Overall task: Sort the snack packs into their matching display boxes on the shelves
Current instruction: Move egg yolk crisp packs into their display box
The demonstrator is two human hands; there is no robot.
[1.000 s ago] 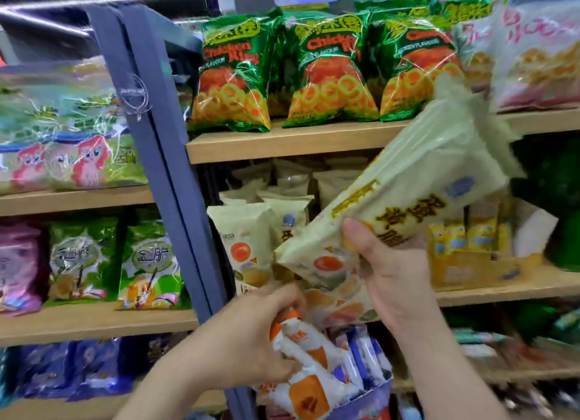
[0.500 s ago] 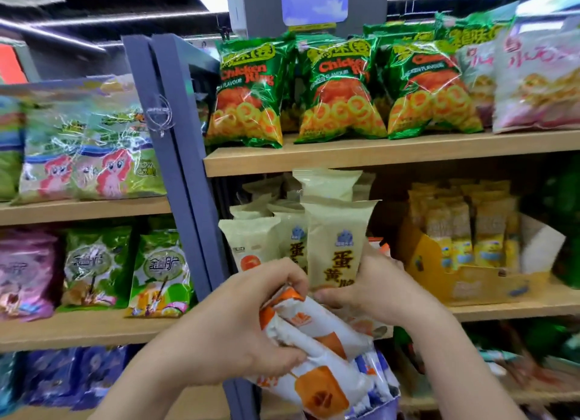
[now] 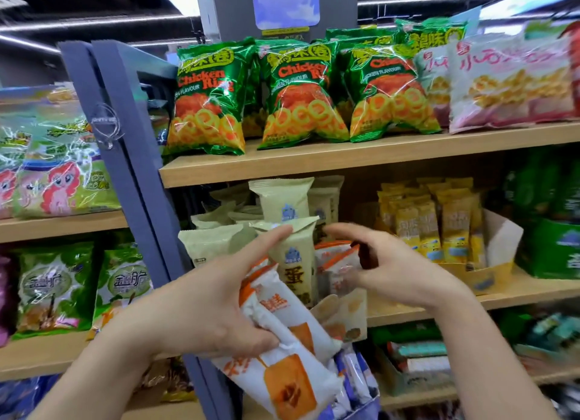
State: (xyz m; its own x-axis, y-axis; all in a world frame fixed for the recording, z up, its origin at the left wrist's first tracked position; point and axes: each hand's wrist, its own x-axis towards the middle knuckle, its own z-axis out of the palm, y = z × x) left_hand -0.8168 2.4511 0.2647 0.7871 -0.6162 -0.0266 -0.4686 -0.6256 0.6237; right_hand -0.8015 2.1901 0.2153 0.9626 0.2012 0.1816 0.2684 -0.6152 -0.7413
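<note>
Now left hand [image 3: 213, 306] grips white-orange packs [image 3: 292, 375]; right hand [image 3: 392, 269] loosely curled.

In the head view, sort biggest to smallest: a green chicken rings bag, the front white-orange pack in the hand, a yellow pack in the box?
1-2. Green chicken rings bag and white-orange pack: look alike; the pack is nearer, so unsure.
3. Yellow pack: smallest.

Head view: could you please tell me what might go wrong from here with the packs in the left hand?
1. The left hand holds several white packs with its forefinger out of the grip; one could slip and fall.
2. The right hand hovers open beside the upright cream packs; a nudge might topple them.
</note>
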